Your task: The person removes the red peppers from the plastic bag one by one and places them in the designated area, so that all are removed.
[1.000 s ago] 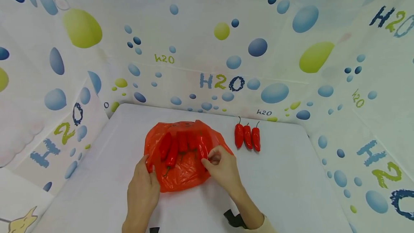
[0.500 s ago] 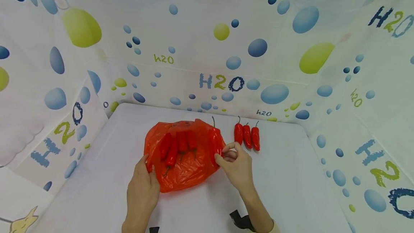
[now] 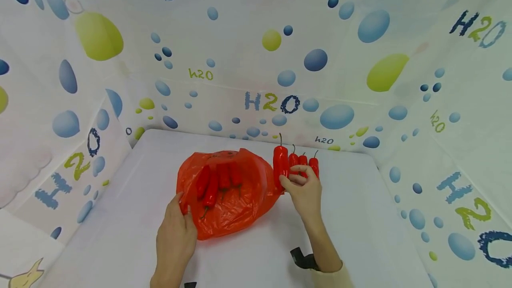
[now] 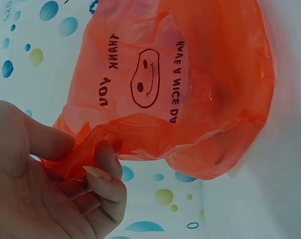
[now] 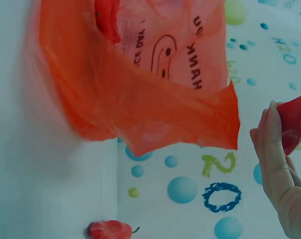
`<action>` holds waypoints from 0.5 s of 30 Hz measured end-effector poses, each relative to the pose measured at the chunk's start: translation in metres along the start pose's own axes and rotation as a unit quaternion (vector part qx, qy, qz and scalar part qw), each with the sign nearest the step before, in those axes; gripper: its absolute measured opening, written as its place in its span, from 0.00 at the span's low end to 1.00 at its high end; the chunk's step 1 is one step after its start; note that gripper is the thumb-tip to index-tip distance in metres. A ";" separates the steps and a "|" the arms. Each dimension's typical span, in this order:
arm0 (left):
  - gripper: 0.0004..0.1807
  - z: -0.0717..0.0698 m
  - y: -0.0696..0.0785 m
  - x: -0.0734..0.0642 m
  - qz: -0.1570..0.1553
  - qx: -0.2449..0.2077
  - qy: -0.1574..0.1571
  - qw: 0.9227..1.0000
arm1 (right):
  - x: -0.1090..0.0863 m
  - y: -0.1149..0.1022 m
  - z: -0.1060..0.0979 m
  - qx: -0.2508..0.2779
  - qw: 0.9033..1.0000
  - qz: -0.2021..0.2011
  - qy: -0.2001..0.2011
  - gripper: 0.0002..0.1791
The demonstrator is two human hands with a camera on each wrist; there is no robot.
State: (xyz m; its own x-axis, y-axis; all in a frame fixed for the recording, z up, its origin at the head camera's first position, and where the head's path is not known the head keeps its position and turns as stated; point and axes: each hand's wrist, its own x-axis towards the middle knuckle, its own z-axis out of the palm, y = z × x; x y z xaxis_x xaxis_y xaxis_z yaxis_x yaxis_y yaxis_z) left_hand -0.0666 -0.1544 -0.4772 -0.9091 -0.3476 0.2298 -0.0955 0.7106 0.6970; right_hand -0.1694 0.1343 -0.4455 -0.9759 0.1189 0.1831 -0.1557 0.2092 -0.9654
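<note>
My left hand pinches the left rim of a red plastic bag, holding its mouth toward me. Several red chili peppers lie inside, seen through the opening. In the left wrist view the bag's edge is gathered between thumb and fingers, and a printed smiley shows on the film. My right hand holds one red chili pepper upright by its lower end, stem up, just beyond the bag's right edge. The right wrist view shows this pepper between thumb and fingers, apart from the bag.
Three more red chili peppers lie in a row at the back right of the white table, partly hidden behind my right hand. A patterned sheet with blue and green spots stands behind and along both sides.
My right hand has moved right and up with a chili pepper, out of the bag and past its right edge. The left hand has stayed on the bag's left rim.
</note>
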 end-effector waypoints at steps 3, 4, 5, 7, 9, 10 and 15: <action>0.26 0.000 -0.002 0.001 -0.002 -0.001 -0.003 1.000 | 0.005 0.007 0.000 0.001 1.000 0.009 0.011 0.21; 0.26 0.000 -0.003 0.001 -0.003 -0.001 -0.004 1.000 | 0.006 0.009 -0.001 0.001 1.000 0.012 0.015 0.21; 0.26 0.001 -0.003 0.001 -0.004 -0.002 -0.006 1.000 | 0.008 0.011 -0.001 0.000 1.000 0.016 0.018 0.21; 0.26 0.001 -0.004 0.001 -0.007 -0.003 -0.009 1.000 | 0.010 0.014 -0.001 0.000 0.999 0.024 0.026 0.21; 0.26 0.002 -0.005 0.001 -0.007 -0.004 -0.009 1.000 | 0.013 0.016 -0.003 -0.001 0.999 0.030 0.036 0.20; 0.26 0.002 -0.005 0.001 -0.006 -0.004 -0.007 1.000 | 0.014 0.017 -0.004 0.001 0.999 0.030 0.042 0.20; 0.25 0.003 -0.008 0.001 0.002 -0.006 0.001 1.000 | 0.021 0.022 -0.010 -0.003 0.997 0.033 0.070 0.20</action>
State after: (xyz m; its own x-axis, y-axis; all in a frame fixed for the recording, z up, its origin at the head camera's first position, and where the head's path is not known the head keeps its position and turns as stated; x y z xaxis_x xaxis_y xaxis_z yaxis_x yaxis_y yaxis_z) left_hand -0.0678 -0.1585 -0.4844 -0.9085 -0.3462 0.2342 -0.0866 0.7042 0.7047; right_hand -0.1922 0.1512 -0.4609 -0.9533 0.2661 0.1431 -0.0901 0.2016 -0.9753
